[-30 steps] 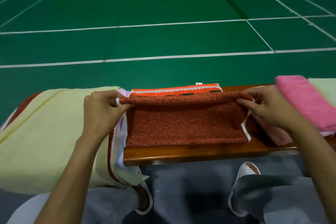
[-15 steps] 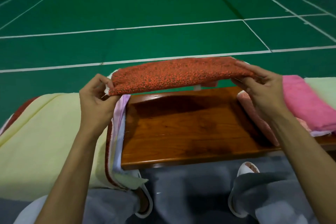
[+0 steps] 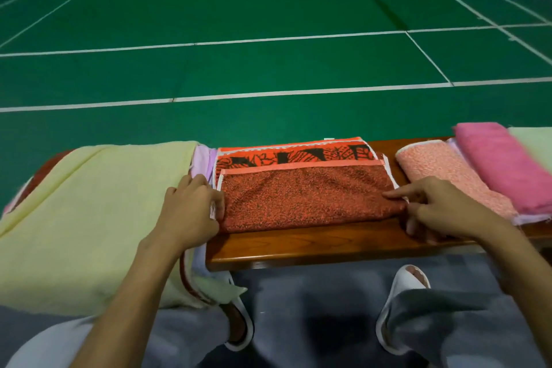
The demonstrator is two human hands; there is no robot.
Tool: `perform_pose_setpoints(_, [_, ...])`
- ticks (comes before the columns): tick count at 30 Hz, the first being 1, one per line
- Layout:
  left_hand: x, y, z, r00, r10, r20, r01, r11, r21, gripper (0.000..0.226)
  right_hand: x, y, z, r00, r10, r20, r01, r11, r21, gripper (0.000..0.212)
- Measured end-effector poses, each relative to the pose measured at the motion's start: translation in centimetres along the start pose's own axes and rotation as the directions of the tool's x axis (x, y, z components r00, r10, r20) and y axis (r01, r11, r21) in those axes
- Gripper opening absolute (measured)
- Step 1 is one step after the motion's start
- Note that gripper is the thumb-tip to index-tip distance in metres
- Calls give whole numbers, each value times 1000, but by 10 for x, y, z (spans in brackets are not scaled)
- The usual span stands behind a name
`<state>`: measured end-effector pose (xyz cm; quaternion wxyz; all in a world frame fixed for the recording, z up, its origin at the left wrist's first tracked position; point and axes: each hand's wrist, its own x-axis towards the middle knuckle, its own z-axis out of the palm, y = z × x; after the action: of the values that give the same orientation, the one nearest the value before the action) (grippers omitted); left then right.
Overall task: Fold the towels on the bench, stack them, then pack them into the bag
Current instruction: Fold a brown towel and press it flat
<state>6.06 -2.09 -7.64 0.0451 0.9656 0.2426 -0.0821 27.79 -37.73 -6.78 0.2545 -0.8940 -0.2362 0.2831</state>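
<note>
Orange towel (image 3: 301,200), folded on the bench (image 3: 298,245), has left grip (image 3: 191,209) and right grip (image 3: 442,209) pinching its ends; band print unreadable.

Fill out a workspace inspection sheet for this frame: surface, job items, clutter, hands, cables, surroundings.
Surface: wooden bench, bare strip along its near edge.
Job's things: red-orange towel folded, lying mid-bench, patterned border showing at the far side; yellow towel draped unfolded on the left over a lilac towel; folded peach towel and pink towel side by side on the right; no bag in view.
Clutter: nothing seen.
Hands: left hand grips the red-orange towel's left end; right hand pinches its right end.
Cables: nothing seen.
Surroundings: green court floor with white lines; white slipper below the bench.
</note>
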Motion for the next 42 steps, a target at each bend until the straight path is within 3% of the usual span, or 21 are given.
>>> perform_pose_setpoints(1, [0, 1, -3, 999, -20, -25, 20, 1000, 7, 19, -2, -5, -3, 999, 23, -44, -28, 992, -120, 39])
perform_pose_setpoints(3, [4, 3, -4, 985, -40, -168, 35, 999, -38, 21, -3, -14, -6, 953, -41, -299, -72, 932, -355, 30])
perform_pose_setpoints(5, [10, 11, 2, 931, -3, -364, -38, 994, -106, 20, 8, -21, 1, 827, -151, -542, -72, 927, -369, 34])
perform_pose_setpoints(7, [18, 31, 11, 878, 72, -473, -168, 972, -165, 34, 25, -37, 19, 733, -248, -633, 10, 935, -355, 37])
perform_pose_setpoints(8, [22, 44, 16, 869, 106, -484, -229, 952, -203, 41, 33, -47, 31, 745, -306, -593, 75, 921, -381, 45])
perform_pose_setpoints(11, [34, 85, 36, 890, 206, -407, -316, 921, -226, 61, 57, -65, 72, 826, -488, -282, 291, 798, -528, 66])
perform_pose_setpoints(13, [45, 98, 49, 902, 269, -339, -344, 920, -186, 65, 68, -69, 97, 864, -484, -137, 333, 755, -565, 69])
perform_pose_setpoints(15, [53, 102, 58, 926, 274, -261, -317, 938, -142, 68, 73, -70, 110, 888, -449, -98, 318, 753, -576, 70])
perform_pose_setpoints(19, [58, 93, 69, 951, 218, -219, -239, 968, -72, 70, 77, -56, 104, 902, -408, -143, 259, 775, -577, 69])
perform_pose_setpoints(25, [61, 45, 66, 970, 83, -230, -121, 981, -155, 75, 86, -17, 70, 927, -188, -324, -17, 843, -538, 75])
perform_pose_setpoints(29, [62, 36, 68, 972, 74, -222, -114, 978, -176, 78, 82, -10, 62, 930, -156, -332, -28, 872, -489, 83])
perform_pose_setpoints(32, [63, 38, 68, 976, 67, -207, -105, 979, -175, 78, 81, -10, 62, 928, -143, -343, -29, 893, -450, 76])
perform_pose_setpoints(36, [59, 45, 63, 980, 29, -196, -57, 988, -141, 78, 74, -20, 63, 866, -130, -483, -44, 942, -333, 74])
perform_pose_setpoints(39, [48, 70, 54, 957, 109, -268, -138, 986, -92, 74, 68, -28, 60, 822, -59, -566, -123, 952, -279, 86])
perform_pose_setpoints(42, [43, 96, 49, 937, 213, -276, -244, 967, -80, 70, 67, -28, 52, 817, 96, -568, -215, 966, -145, 85])
